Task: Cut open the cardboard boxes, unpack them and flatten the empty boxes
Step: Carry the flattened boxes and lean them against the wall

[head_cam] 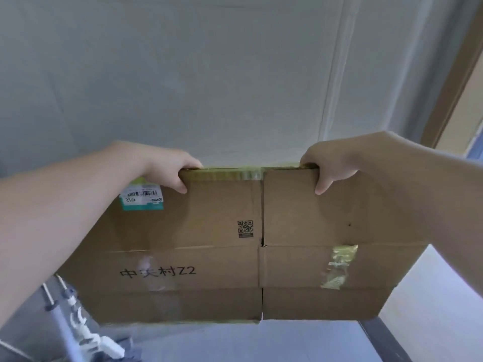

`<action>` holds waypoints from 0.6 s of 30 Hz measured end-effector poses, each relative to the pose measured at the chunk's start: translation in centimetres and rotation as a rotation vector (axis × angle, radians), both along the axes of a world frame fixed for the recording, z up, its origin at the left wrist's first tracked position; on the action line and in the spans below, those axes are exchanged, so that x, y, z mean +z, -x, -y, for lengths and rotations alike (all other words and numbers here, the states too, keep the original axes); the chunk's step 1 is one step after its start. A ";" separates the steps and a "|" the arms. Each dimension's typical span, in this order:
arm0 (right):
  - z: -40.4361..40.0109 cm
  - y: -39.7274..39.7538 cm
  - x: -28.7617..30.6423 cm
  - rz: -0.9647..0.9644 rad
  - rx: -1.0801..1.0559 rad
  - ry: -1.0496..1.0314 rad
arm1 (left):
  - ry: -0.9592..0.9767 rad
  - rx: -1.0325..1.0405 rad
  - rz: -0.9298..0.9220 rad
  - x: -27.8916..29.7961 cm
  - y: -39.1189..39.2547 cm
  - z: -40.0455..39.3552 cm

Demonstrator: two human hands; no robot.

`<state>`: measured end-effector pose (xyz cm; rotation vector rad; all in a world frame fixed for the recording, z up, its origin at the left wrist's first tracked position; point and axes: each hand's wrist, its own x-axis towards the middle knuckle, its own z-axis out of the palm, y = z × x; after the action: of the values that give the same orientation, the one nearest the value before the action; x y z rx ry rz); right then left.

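While held up before a pale wall (pixel 209 74), flattened cardboard box (pixel 209 244) hanging from top edge; left hand (pixel 167 171) and right hand (pixel 329 165) each in clenched grip there, thumbs on near face, label (pixel 142 198) beside left thumb.

Carrier: both hands, left hand (pixel 167 169) and right hand (pixel 330 165), grip the top edge.
Item carried: flattened brown cardboard box (pixel 222 246), hanging upright, touching nothing else visible.
Surface beneath: pale grey-blue floor (pixel 261 343).
On floor: white cables with a plug (pixel 104 346), lower left corner.
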<state>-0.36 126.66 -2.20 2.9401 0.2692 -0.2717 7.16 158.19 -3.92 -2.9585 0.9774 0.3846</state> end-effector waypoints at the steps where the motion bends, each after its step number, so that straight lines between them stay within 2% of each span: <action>1: -0.7 -1.8 -0.9 -0.015 0.029 0.010 | -0.001 0.029 -0.005 -0.9 -0.7 -0.8; 8: -3.7 -12.1 -9.7 -0.173 0.202 0.033 | -0.025 0.221 -0.086 -9.6 -5.7 -4.0; 14: -3.0 -17.5 -18.1 -0.192 0.361 0.039 | -0.102 0.389 -0.071 -18.5 -7.8 -3.5; 18: -2.4 -21.3 -22.4 -0.180 0.413 0.044 | -0.080 0.457 -0.076 -23.2 -9.5 -3.2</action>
<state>20.95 129.03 -24.64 2.7320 0.8671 -0.4716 16.62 161.39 -27.07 -3.0879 0.2654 0.5252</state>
